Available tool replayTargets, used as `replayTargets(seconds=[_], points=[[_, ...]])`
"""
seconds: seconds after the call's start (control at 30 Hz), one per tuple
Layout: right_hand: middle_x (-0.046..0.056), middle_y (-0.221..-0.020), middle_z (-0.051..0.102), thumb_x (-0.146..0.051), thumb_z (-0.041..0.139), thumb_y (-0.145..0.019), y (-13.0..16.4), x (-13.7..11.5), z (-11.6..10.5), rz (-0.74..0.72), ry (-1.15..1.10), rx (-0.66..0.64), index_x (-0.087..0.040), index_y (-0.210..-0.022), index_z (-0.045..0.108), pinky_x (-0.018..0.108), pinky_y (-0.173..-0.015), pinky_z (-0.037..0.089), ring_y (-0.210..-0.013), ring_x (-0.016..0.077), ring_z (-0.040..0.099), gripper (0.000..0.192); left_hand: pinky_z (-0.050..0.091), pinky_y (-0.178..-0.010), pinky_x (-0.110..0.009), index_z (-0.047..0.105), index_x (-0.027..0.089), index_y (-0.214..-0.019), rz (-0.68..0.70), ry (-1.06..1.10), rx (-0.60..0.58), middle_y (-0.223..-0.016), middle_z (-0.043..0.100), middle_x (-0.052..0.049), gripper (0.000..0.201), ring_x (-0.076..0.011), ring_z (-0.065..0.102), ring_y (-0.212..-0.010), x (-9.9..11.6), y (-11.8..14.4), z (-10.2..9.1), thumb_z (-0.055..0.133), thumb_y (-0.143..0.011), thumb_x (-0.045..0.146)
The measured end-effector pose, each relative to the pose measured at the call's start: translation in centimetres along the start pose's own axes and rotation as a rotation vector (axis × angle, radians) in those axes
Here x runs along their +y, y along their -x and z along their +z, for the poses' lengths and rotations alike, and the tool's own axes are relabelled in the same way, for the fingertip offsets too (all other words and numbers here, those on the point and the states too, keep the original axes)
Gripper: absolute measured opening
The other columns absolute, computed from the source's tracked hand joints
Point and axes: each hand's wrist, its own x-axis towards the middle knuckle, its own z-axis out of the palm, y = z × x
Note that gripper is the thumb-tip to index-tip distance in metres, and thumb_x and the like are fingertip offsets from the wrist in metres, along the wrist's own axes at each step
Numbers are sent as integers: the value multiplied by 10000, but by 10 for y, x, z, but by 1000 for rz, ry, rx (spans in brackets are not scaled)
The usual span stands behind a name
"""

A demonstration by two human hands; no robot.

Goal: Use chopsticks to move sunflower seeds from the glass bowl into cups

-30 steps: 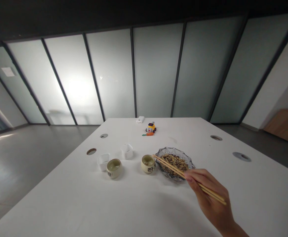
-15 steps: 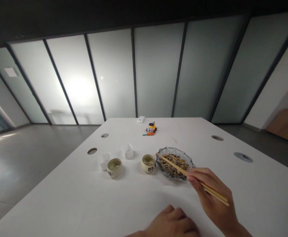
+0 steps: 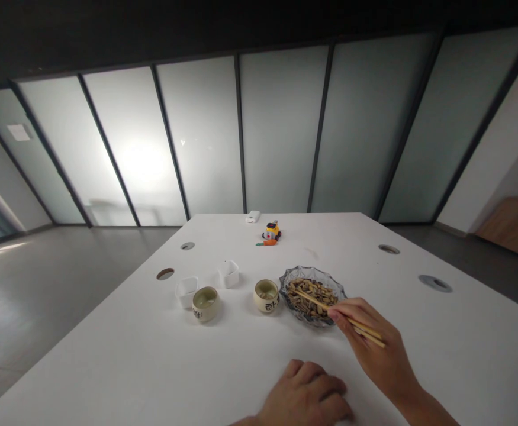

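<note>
Open desk along both slanting side edges. Right hand clamped on chopsticks, aimed at seeds in glass bowl. Left hand near the front; cannot tell whether closed. In the way leftward: lettered cup just beside the bowl; farther back, toy truck.

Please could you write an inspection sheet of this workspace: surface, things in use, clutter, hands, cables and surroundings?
Surface: white table with round holes.
Things in use: chopsticks, tips at the seeds in a glass bowl.
Clutter: two cups, two white tubs, toy vehicle, orange and green item, white box.
Hands: right hand grips the chopsticks; left hand, palm down, shows no held object.
Cables: nothing seen.
Surroundings: frosted glass panels, grey floor.
</note>
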Motion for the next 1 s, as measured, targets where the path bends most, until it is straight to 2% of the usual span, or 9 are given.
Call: replayTargets(seconds=[0.13,0.33,0.47,0.67,1.0], points=[[44,-914,745,-235,630,-1039,0,2,1,-15,-11,-25,-243,-980,748,248,-740,635,-816,176,759,131,459,-928,-347,642,237,-1163,-68,17,6,-1338,702,18,192,-226,607,-1115,1,0,-1,577,-1116,412],[37,-922,730,-215,626,-1040,0,1,0,-29,-28,-50,-243,-990,746,223,-756,629,-825,158,757,132,455,-943,-359,634,220,-1164,-50,40,10,-1350,699,2,204,-237,593,-1133,2,-1,-4,535,-1135,395],[40,-927,732,-214,626,-1040,0,0,-1,-33,-20,-47,-240,-994,752,218,-751,631,-824,157,758,137,453,-905,-349,617,230,-1169,-51,5,-14,-1346,695,23,188,-231,598,-1114,2,-1,-5,574,-1123,407],[54,-939,737,-206,625,-1038,-2,-1,-2,-51,-15,-11,-231,-1020,756,230,-750,642,-827,166,764,134,447,-886,-339,606,229,-1150,-45,-12,13,-1323,700,25,161,-226,601,-1088,2,0,-4,602,-1114,386],[45,-924,742,-254,629,-1040,0,0,0,-23,-25,-48,-241,-989,762,244,-750,640,-825,176,766,143,447,-907,-341,623,229,-1165,-58,-20,-17,-1313,697,3,175,-230,593,-1100,4,-2,-4,595,-1113,393]])
